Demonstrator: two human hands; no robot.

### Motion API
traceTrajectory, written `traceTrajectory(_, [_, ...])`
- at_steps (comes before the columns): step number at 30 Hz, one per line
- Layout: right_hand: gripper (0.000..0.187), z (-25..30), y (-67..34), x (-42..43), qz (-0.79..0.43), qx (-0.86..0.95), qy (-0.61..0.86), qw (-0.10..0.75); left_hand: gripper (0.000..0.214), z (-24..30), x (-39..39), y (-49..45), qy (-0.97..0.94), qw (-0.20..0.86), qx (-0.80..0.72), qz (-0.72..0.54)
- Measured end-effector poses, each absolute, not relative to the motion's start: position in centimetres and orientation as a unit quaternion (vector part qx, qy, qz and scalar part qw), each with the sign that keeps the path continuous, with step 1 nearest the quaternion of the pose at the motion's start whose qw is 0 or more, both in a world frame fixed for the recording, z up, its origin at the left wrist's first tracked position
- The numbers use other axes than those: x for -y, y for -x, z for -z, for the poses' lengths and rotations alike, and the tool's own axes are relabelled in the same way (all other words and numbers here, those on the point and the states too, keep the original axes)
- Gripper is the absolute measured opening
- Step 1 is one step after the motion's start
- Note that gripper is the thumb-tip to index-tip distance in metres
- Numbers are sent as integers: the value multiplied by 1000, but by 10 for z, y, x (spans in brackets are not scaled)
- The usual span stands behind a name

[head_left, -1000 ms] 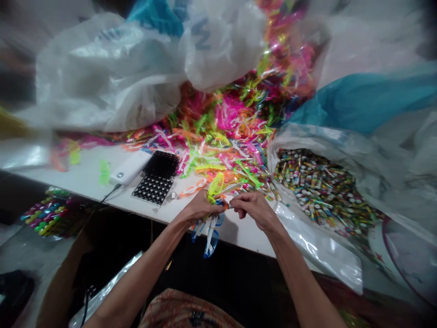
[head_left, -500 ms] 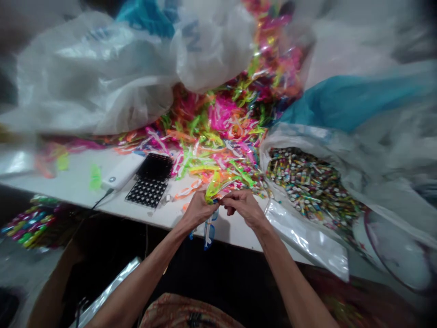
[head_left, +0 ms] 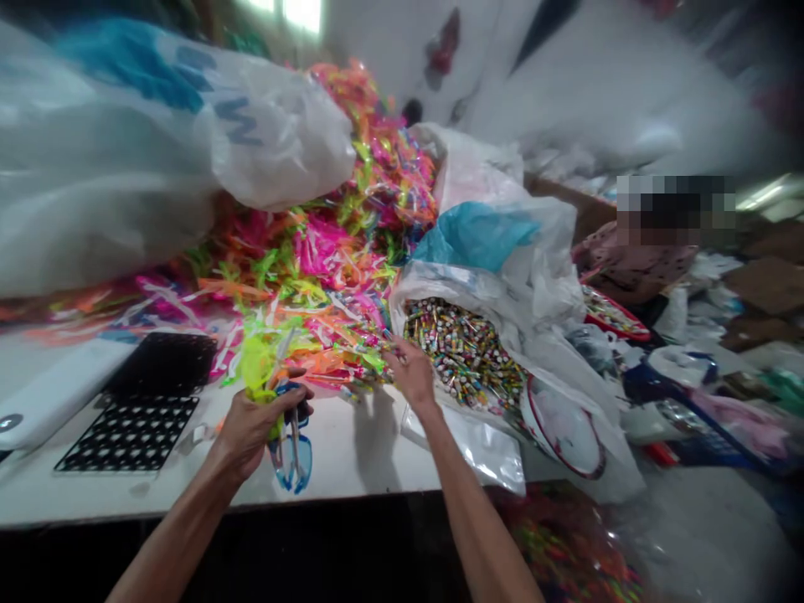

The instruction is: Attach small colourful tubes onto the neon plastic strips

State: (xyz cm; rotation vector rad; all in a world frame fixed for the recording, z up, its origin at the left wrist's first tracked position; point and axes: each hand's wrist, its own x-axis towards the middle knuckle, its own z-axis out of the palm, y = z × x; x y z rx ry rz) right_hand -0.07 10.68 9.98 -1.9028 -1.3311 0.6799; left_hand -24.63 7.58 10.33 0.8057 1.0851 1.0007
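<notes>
My left hand (head_left: 251, 423) is closed around several plastic toy glasses. Clear blue toy glasses (head_left: 300, 463) hang below its fingers, while yellow-green ones (head_left: 256, 362) stick up above the thumb. My right hand (head_left: 411, 373) is held out at the right edge of the heap of bright plastic glasses (head_left: 320, 293), beside a white bag (head_left: 433, 276) of small multicoloured cylinders (head_left: 461, 347). Its thumb and forefinger are pinched together at a small bluish tip, too small to make out.
A black perforated tray (head_left: 129, 434) and a white box-like device (head_left: 54, 394) lie on the white table (head_left: 251, 494) at left. Clear plastic sleeves (head_left: 483, 456) and a red-rimmed white bowl (head_left: 565, 427) stand at right. Another person (head_left: 634, 260) sits farther back at right.
My hands were together in front of me and have parted. The left keeps the toy glasses; the right has moved toward the bag of cylinders. The view has turned right.
</notes>
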Motion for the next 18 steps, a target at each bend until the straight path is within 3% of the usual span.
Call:
traceTrajectory(3, [27, -102, -59, -102, -133, 491, 806, 304, 35, -91, -77, 244, -356, 703, -480, -386])
traceTrajectory(8, [9, -88, -120, -100, -70, 483, 843, 227, 15, -83, -78, 241, -351, 698, -494, -382])
traceTrajectory(13, [13, -91, -90, -98, -38, 531, 804, 264, 21, -84, -75, 240, -316, 718, -457, -419])
traceTrajectory(15, [23, -97, -54, -87, -103, 566, 749, 329, 23, -84, -73, 238, -303, 745, -433, -407])
traceTrajectory(18, [31, -100, 8, -63, -380, 575, 618, 378, 28, -84, -70, 234, -276, 771, -417, -395])
